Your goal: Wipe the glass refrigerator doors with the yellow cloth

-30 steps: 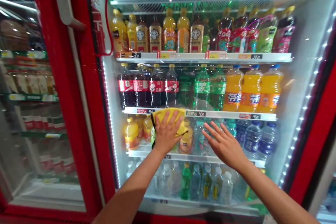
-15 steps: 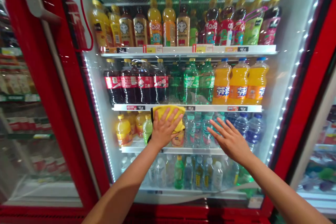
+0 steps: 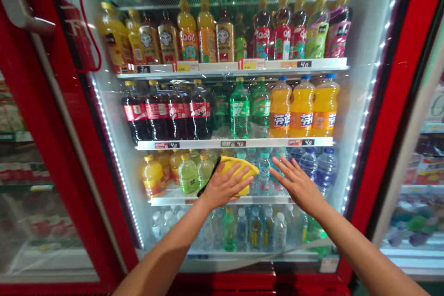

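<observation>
My left hand [image 3: 225,186] presses a yellow cloth [image 3: 243,173] with a dark edge against the glass door [image 3: 222,263] of a drinks fridge. Its fingers lie over the cloth and point up and to the right. To its right, my right hand [image 3: 299,183] is open, fingers spread, and appears to rest on the glass with nothing in it. Behind the glass, green-drink bottles [image 3: 188,174] show beside the cloth, and blue-capped water bottles [image 3: 308,163] stand behind my right hand. Some bottles are hidden by the cloth and hands.
Shelves above hold cola bottles [image 3: 159,111], green soda bottles [image 3: 240,107] and orange soda bottles [image 3: 301,106]. A red door frame [image 3: 391,125] borders the glass at right. A grey handle [image 3: 21,4] and a red cord [image 3: 100,51] are at upper left.
My left hand and the cloth have moved down and slightly right across the glass. The whole view has shifted, so the fridge sits further left. My right hand stays spread.
</observation>
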Action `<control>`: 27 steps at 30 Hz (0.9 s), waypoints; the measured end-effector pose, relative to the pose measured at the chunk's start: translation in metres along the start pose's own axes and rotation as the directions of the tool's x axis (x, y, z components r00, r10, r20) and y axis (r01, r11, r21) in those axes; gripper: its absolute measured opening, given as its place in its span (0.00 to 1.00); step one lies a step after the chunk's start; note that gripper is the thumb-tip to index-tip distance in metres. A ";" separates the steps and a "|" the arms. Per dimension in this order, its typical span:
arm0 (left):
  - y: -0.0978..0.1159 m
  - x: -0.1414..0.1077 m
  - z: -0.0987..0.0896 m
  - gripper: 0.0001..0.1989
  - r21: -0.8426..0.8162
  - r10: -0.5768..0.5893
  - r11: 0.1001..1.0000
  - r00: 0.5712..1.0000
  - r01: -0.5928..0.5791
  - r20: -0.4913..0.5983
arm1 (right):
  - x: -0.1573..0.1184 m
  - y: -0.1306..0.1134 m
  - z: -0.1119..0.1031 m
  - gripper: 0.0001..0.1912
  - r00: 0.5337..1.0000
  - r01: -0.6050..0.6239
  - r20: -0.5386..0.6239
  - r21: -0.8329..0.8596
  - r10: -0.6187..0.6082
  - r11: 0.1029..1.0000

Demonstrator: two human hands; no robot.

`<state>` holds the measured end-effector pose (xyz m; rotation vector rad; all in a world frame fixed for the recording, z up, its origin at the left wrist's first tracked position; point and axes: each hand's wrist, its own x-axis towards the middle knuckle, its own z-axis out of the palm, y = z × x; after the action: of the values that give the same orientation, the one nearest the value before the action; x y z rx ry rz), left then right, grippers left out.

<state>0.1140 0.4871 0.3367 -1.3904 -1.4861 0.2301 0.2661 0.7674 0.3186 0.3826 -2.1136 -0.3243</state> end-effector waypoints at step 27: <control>0.029 0.117 0.014 0.40 -0.053 -0.090 0.995 0.993 0.086 -0.071 | -0.051 0.046 -0.016 0.36 0.999 -0.042 0.020 -0.049 0.043 0.998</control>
<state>0.1461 0.5987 0.3718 -1.3546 -1.4967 0.0862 0.2992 0.8285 0.3053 0.3059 -2.1273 -0.3559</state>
